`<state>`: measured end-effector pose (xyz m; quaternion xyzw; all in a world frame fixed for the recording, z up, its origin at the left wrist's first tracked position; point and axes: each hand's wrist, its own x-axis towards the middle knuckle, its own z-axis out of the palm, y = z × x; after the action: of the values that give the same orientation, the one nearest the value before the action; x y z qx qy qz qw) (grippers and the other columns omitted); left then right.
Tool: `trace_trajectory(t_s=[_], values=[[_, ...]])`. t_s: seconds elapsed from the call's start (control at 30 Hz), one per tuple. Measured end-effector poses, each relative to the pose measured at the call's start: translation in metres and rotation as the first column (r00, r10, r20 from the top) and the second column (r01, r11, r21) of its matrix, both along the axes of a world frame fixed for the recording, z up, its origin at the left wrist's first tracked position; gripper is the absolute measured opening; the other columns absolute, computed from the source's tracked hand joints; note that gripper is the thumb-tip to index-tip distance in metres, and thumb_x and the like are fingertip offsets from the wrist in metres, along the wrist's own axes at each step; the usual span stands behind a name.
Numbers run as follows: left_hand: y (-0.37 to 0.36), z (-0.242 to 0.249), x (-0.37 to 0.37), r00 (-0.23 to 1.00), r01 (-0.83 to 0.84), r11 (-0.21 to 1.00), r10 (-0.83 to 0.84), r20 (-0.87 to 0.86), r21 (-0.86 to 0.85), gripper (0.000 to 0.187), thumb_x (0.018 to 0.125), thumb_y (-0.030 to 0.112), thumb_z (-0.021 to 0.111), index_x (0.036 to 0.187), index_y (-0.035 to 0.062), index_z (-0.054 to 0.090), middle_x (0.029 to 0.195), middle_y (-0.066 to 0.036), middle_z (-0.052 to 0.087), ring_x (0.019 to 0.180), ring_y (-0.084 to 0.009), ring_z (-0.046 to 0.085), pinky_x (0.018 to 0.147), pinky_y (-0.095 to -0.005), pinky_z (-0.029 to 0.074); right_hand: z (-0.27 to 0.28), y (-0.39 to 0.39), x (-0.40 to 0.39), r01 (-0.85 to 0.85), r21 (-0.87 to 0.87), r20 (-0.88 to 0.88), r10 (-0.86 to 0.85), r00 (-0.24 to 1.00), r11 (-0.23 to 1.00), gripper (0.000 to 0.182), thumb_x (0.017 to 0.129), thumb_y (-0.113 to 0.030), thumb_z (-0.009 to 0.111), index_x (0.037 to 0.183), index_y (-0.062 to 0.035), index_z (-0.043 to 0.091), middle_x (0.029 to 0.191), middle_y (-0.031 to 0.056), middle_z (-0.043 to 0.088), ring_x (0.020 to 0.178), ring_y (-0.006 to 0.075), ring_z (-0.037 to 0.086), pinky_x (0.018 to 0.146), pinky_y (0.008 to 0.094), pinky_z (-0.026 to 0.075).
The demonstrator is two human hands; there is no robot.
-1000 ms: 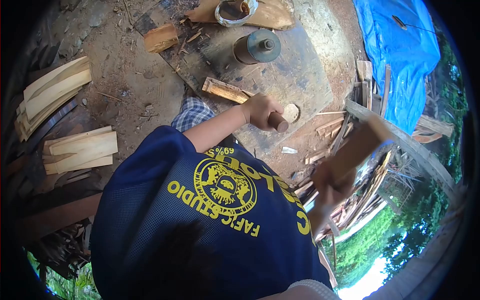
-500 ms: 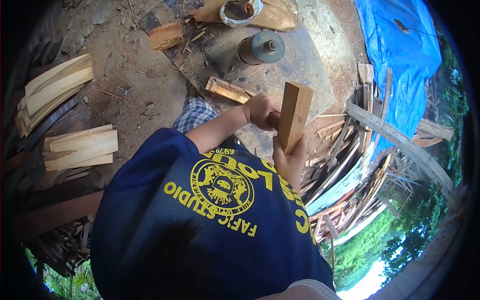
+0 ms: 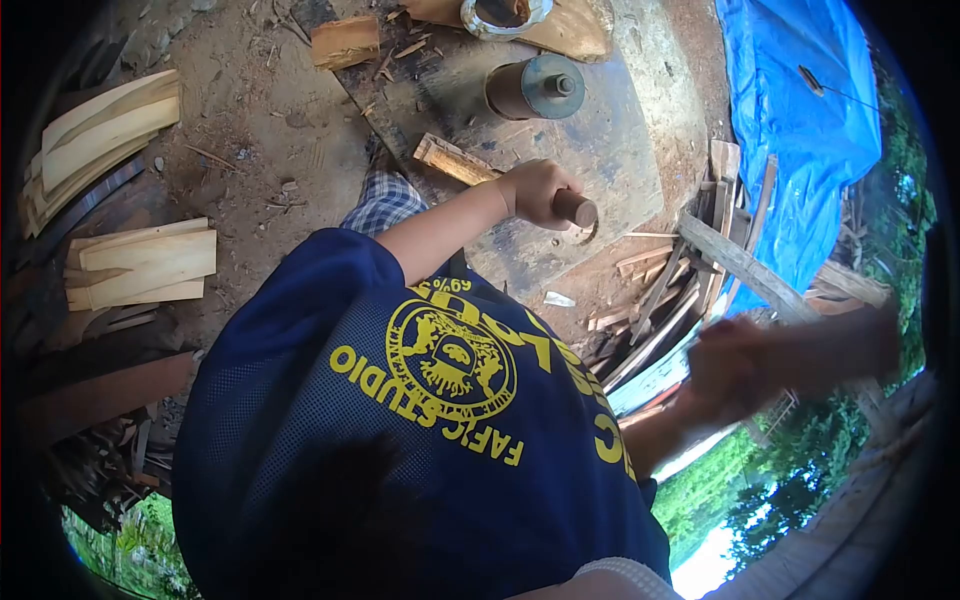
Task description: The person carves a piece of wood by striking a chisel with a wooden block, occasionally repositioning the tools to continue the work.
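My left hand [image 3: 540, 194] is closed around a round wooden handle [image 3: 576, 209], its end facing right, above the worn board [image 3: 625, 150]. Whatever lies beyond the handle is hidden by the fingers. A split wood piece [image 3: 455, 160] reaches up to that hand; whether they touch I cannot tell. Out at the lower right, my right hand [image 3: 725, 370] is smeared by motion, with its fingers round one end of a wooden block [image 3: 830, 348]. The block points right, well apart from the left hand.
A metal cylinder [image 3: 535, 88] and a round container [image 3: 507, 14] stand at the top. Thin boards are stacked [image 3: 145, 265] at the left. Blue tarp [image 3: 795, 110], scrap wood [image 3: 655, 335] and a long beam [image 3: 745, 262] are at the right. A short wood chunk [image 3: 345, 42] lies top left.
My right hand has swung the wooden block away from the left hand, down and to the right. The left hand has shifted slightly up and right, still holding the handle.
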<state>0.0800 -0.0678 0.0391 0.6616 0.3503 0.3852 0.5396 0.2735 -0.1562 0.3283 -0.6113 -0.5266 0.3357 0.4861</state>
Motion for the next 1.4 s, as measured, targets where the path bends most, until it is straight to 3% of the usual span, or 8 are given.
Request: trace_trajectory(t_s=[0.03, 0.17, 0.2, 0.27, 0.37, 0.7, 0.83, 1.4], values=[[0.000, 0.000, 0.001, 1.000, -0.004, 1.000, 0.004, 0.003, -0.001, 0.021, 0.060, 0.026, 0.077, 0.075, 0.0137, 0.070, 0.074, -0.008, 0.071, 0.071, -0.0289, 0.069, 0.065, -0.0382, 0.055, 0.021, 0.002, 0.005, 0.047, 0.137, -0.050, -0.040, 0.998, 0.989, 0.068, 0.091, -0.050, 0.051, 0.114, 0.0138, 0.051, 0.103, 0.0249, 0.058, 0.091, 0.0305, 0.060, 0.082, 0.0421, 0.050], [0.004, -0.002, 0.002, 0.999, -0.024, 0.999, 0.023, 0.039, 0.030, 0.021, 0.062, 0.021, 0.079, 0.077, 0.0112, 0.067, 0.078, -0.009, 0.071, 0.071, -0.0288, 0.070, 0.062, -0.0361, 0.054, 0.016, 0.006, -0.019, 0.010, 0.600, -0.492, 0.360, 0.793, 0.800, 0.069, 0.092, -0.050, 0.056, 0.123, 0.0104, 0.043, 0.111, 0.0219, 0.053, 0.101, 0.0296, 0.054, 0.090, 0.0425, 0.045], [0.004, -0.004, 0.003, 0.999, -0.025, 0.999, 0.023, 0.032, 0.036, 0.022, 0.062, 0.022, 0.079, 0.078, 0.0115, 0.067, 0.077, -0.009, 0.070, 0.072, -0.0294, 0.069, 0.062, -0.0365, 0.054, -0.019, 0.006, -0.025, 0.536, 0.437, -0.829, 0.092, 0.552, 0.722, 0.065, 0.088, -0.042, 0.066, 0.123, 0.0081, 0.044, 0.111, 0.0187, 0.052, 0.097, 0.0258, 0.053, 0.089, 0.0409, 0.045], [0.000, -0.007, 0.006, 0.998, -0.043, 0.996, 0.039, 0.048, 0.078, 0.023, 0.061, 0.025, 0.078, 0.077, 0.0130, 0.068, 0.075, -0.009, 0.070, 0.070, -0.0305, 0.069, 0.063, -0.0386, 0.054, -0.136, -0.017, -0.026, 0.107, -0.311, 0.181, -0.052, 0.982, 0.944, 0.047, 0.084, -0.012, 0.071, 0.123, 0.0015, 0.049, 0.108, 0.0109, 0.057, 0.097, 0.0178, 0.055, 0.085, 0.0339, 0.046], [-0.008, -0.005, 0.010, 0.994, -0.098, 0.979, 0.089, 0.061, 0.181, 0.026, 0.059, 0.030, 0.078, 0.078, 0.0146, 0.068, 0.073, -0.008, 0.069, 0.068, -0.0308, 0.068, 0.063, -0.0396, 0.055, -0.148, -0.011, -0.068, -0.120, -0.294, 0.375, 0.230, 0.898, 0.948, 0.052, 0.082, -0.015, 0.075, 0.122, 0.0014, 0.046, 0.097, 0.0137, 0.061, 0.084, 0.0215, 0.061, 0.072, 0.0330, 0.049], [-0.054, -0.026, 0.040, 0.999, 0.045, 0.920, -0.042, -0.015, 0.389, 0.023, 0.057, 0.031, 0.073, 0.061, 0.0165, 0.056, 0.062, -0.005, 0.063, 0.058, -0.0277, 0.065, 0.053, -0.0380, 0.051, -0.157, -0.084, -0.059, 0.220, -0.472, 0.138, -0.175, 0.975, 0.853, 0.056, 0.082, -0.010, 0.074, 0.126, 0.0036, 0.043, 0.093, 0.0128, 0.060, 0.088, 0.0148, 0.058, 0.074, 0.0276, 0.048], [-0.057, -0.020, 0.039, 0.997, 0.059, 0.920, -0.071, 0.018, 0.389, 0.021, 0.058, 0.031, 0.073, 0.064, 0.0177, 0.058, 0.062, -0.004, 0.064, 0.059, -0.0268, 0.065, 0.054, -0.0377, 0.051, -0.141, -0.088, -0.041, 0.166, -0.606, 0.202, -0.052, 0.978, 0.778, 0.053, 0.081, -0.006, 0.073, 0.126, -0.0014, 0.046, 0.091, 0.0078, 0.060, 0.079, 0.0140, 0.059, 0.068, 0.0277, 0.049], [-0.036, 0.006, 0.011, 0.998, -0.059, 0.906, 0.047, 0.039, 0.419, 0.025, 0.059, 0.025, 0.075, 0.064, 0.0138, 0.054, 0.059, -0.007, 0.059, 0.057, -0.0291, 0.063, 0.053, -0.0392, 0.049, -0.088, -0.054, -0.048, 0.284, -0.305, -0.176, -0.347, 0.921, 0.909, 0.036, 0.087, -0.002, 0.064, 0.117, -0.0027, 0.045, 0.073, 0.0051, 0.055, 0.053, 0.0102, 0.052, 0.044, 0.0236, 0.041]])
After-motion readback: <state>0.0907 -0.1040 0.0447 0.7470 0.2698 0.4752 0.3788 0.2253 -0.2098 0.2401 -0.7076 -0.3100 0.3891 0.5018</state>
